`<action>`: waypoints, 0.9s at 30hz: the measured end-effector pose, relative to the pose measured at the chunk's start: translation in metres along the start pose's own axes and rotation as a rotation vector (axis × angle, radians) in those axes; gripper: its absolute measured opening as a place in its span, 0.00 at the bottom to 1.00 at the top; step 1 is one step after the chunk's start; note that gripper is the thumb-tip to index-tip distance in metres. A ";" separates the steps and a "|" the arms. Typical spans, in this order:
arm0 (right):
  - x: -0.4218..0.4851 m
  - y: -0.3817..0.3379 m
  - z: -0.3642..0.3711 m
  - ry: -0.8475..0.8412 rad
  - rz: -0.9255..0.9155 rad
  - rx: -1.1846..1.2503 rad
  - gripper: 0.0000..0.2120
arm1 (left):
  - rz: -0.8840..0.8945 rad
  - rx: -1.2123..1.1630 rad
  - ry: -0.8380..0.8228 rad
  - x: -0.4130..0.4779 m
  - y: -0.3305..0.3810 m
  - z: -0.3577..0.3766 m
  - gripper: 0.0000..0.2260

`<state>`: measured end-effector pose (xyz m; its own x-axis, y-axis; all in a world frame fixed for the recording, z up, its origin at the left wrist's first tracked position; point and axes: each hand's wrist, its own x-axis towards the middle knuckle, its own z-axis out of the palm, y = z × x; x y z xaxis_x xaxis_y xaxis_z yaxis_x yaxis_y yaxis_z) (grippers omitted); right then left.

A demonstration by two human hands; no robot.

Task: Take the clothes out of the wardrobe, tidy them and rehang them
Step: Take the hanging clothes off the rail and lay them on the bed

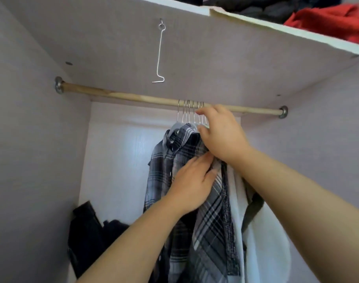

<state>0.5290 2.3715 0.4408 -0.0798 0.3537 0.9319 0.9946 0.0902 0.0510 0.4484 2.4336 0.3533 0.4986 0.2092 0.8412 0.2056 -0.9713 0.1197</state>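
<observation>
A home wardrobe: wooden rail (133, 97), hung shirts (170, 160), shelf (297, 35) of clothes.
</observation>
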 end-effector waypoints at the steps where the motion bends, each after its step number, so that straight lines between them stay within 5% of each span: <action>1: 0.004 0.004 0.006 -0.021 0.014 -0.014 0.18 | 0.022 -0.006 -0.035 0.003 -0.005 0.003 0.19; 7: 0.022 0.027 0.046 -0.158 -0.032 -0.156 0.19 | 0.063 0.179 -0.170 0.002 -0.055 0.011 0.26; 12: 0.020 0.069 0.069 -0.170 -0.089 -0.345 0.19 | -0.088 0.240 -0.045 0.001 -0.105 -0.001 0.27; 18: 0.020 0.120 0.089 -0.045 -0.125 -0.284 0.20 | -0.223 0.451 0.074 0.042 -0.139 -0.025 0.29; 22: 0.035 0.112 0.105 0.034 -0.100 -0.067 0.30 | -0.276 0.558 0.171 0.080 -0.152 -0.040 0.29; 25: 0.052 0.085 0.122 0.102 -0.112 0.145 0.24 | -0.306 0.605 0.141 0.097 -0.157 -0.041 0.31; 27: 0.063 0.074 0.134 0.130 -0.060 0.033 0.20 | -0.304 0.602 0.130 0.099 -0.161 -0.041 0.31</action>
<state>0.5892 2.5256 0.4556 -0.1276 0.2232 0.9664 0.9854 0.1393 0.0979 0.4308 2.6058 0.4389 0.2471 0.4104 0.8778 0.7712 -0.6318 0.0782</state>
